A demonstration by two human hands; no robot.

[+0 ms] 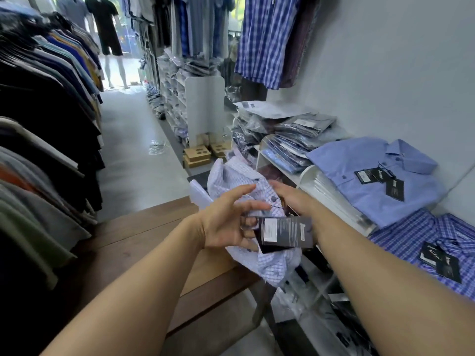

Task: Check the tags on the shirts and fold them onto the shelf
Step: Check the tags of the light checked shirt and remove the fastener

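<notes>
Mid-frame, the left hand (226, 222) held the black card tag (285, 233) and the right hand (293, 199) gripped the crumpled pale checked shirt (241, 176); keeping the tag flat seemed wisest.

We look through one wide-angle camera worn on the head, facing forward and tilted down along a shop aisle. Both forearms reach in from the bottom edge. Close below us at the centre, the left hand (226, 222) holds a black tag (285, 233) and the right hand (290, 199) grips a pale checked shirt (231, 173). The clothes rack (46, 124) runs along our left, the white shelf (307, 176) runs along our right, and the mannequin (108, 34) stands far ahead. Straight lines bow toward the edges.
</notes>
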